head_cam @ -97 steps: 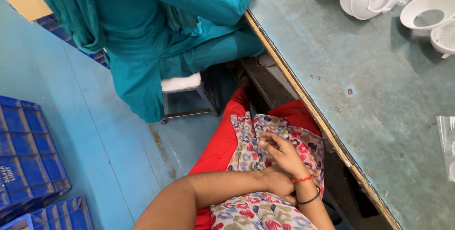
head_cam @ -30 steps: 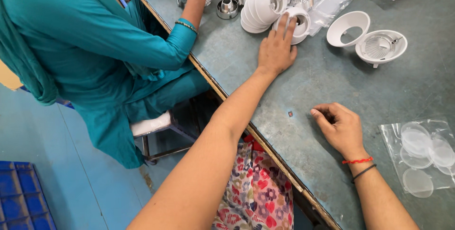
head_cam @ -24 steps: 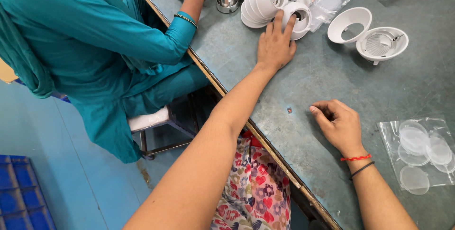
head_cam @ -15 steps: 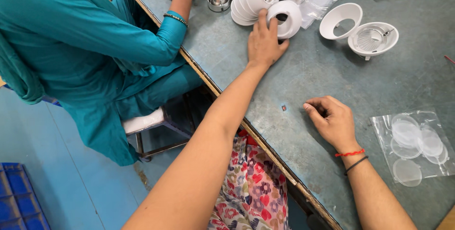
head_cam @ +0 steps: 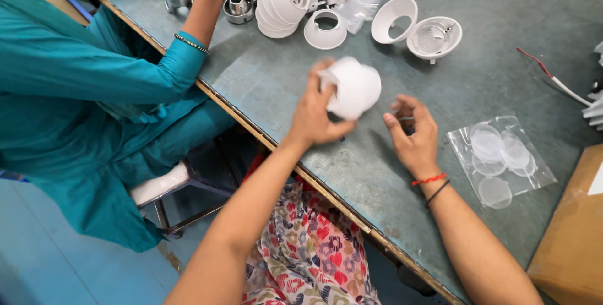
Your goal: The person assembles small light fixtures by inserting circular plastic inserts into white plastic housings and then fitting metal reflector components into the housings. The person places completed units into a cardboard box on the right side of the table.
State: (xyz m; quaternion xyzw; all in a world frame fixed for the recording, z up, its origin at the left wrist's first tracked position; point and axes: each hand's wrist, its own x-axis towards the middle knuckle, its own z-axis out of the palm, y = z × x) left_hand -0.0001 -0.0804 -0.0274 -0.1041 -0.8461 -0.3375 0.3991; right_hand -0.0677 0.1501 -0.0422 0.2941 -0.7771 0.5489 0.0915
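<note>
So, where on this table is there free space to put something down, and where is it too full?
Bare tabletop lies between the table's near edge, the co-worker's sleeve and the left hand holding a white housing. Another free patch lies right of the finned white part, above the bag of clear discs. The far edge is crowded: stacked white housings and metal cups.

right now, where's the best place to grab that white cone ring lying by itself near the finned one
Probably by the wide rim of the white cone ring, coming from above. It lies tilted with its open mouth showing, so fingers can hook inside the rim and pinch the wall. The finned housing sits close on its right; approach from the left.
</note>
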